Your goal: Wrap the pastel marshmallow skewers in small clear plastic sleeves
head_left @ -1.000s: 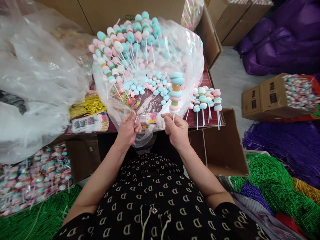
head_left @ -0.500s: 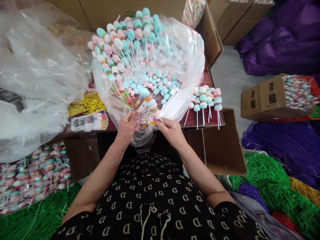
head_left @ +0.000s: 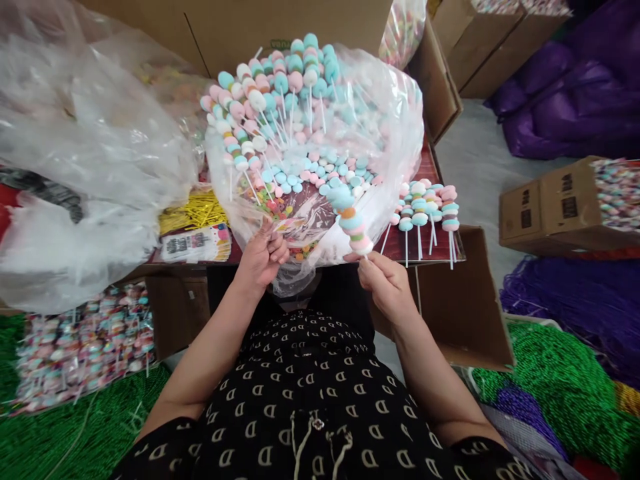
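Observation:
My right hand (head_left: pixel 385 283) is closed on the stick of a marshmallow skewer (head_left: pixel 353 223), held upright and slightly tilted. Its pieces are blue, orange, pink, green and white, the top one blurred. My left hand (head_left: pixel 263 257) has curled fingers, thumb up, pinching what looks like a clear plastic wrapper (head_left: pixel 295 227), smeared by motion. Between and beyond the hands spreads a large clear plastic bag (head_left: pixel 395 140). Finished-looking skewers (head_left: pixel 295 67) rest along its far side. Loose blue and pink marshmallows (head_left: pixel 335 170) and gummy rings (head_left: pixel 265 200) lie inside its rim.
More skewers (head_left: pixel 430 207) lie at the table's right edge. Yellow twist ties (head_left: pixel 193 212) and printed cards (head_left: pixel 197 245) lie left. Wrapped skewers (head_left: pixel 90 340) fill a space below left. An open cardboard box (head_left: pixel 460 307) stands lower right, near green bead strings (head_left: pixel 555 380).
My right hand has moved right with the skewer, away from my left hand. The hands were together around the wrapper and the skewer's lower end before. The whole view has shifted slightly.

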`<state>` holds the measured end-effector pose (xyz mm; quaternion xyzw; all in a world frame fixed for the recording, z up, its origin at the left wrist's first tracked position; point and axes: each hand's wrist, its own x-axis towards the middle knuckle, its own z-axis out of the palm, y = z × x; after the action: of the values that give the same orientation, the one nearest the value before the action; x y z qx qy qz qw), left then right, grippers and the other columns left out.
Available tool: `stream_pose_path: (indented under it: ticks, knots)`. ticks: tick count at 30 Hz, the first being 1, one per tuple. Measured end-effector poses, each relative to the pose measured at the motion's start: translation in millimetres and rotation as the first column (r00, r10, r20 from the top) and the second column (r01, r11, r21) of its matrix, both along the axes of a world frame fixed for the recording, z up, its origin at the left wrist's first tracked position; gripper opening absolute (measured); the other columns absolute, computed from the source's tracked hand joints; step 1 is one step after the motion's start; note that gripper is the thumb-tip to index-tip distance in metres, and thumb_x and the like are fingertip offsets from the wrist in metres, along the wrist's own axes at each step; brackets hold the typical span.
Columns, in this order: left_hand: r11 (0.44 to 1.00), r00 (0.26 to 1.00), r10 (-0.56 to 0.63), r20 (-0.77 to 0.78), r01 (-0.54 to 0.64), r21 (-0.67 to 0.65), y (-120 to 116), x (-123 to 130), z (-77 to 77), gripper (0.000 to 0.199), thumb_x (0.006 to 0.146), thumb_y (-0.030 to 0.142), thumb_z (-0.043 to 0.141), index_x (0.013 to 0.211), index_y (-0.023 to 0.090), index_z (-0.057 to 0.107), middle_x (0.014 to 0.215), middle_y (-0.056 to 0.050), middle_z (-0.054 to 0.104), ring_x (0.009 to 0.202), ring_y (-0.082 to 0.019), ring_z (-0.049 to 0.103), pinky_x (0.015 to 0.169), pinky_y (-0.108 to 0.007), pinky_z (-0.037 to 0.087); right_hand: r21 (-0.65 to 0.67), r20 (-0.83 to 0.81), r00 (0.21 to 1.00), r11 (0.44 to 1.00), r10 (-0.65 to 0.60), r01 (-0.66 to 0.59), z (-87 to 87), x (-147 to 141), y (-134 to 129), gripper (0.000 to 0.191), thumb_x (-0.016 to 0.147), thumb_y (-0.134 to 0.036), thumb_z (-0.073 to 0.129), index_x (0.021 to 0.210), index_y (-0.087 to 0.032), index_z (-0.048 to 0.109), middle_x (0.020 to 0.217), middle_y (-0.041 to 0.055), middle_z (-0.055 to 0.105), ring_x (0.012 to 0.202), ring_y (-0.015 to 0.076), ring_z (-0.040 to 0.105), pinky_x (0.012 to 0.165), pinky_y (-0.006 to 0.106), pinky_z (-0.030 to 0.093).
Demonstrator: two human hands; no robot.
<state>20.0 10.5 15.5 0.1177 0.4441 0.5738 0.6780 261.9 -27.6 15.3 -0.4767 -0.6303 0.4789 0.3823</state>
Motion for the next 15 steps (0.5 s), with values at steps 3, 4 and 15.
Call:
stream_pose_path:
  ticks: [3,4,15]
  knots:
    - [1.000,1.000,-0.002,0.009,0.001,0.008,0,0,0.0,0.061,0.095,0.055,0.069,0.058,0.019,0.037,0.041,0.010,0.030,0.032,-0.003,0.026,0.036,-0.017,0.028,0.005,0.063,0.998,1.000,0.029,-0.029,4.3,9,-7,0.038,0.102,-0.043,0.055,0.104,-0.017,0.082,0.059,-0.0027,0.054,0.053,0.0108,0.045,0.055,0.025,0.038]
    - [1.000,1.000,-0.002,0.006,0.002,0.006,0,1,-1.2,0.060,0.095,0.055,0.069,0.058,0.019,0.037,0.041,0.010,0.030,0.031,-0.003,0.026,0.036,-0.017,0.028,0.009,0.091,0.995,0.999,0.047,-0.048,6.0,11,-9,0.036,0.101,-0.040,0.055,0.102,-0.017,0.083,0.060,-0.0027,0.056,0.053,0.0103,0.045,0.055,0.025,0.038]
    - [0.998,0.999,0.009,-0.046,-0.006,0.070,0,1,-11.1,0.064,0.080,0.058,0.084,0.062,0.021,0.035,0.043,0.013,0.029,0.032,-0.003,0.030,0.036,-0.017,0.032,0.060,0.263,0.957,0.988,0.125,-0.145,9.3,14,-5,0.035,0.100,-0.038,0.054,0.100,-0.020,0.084,0.072,0.0018,0.075,0.061,0.0150,0.064,0.062,0.024,0.049]
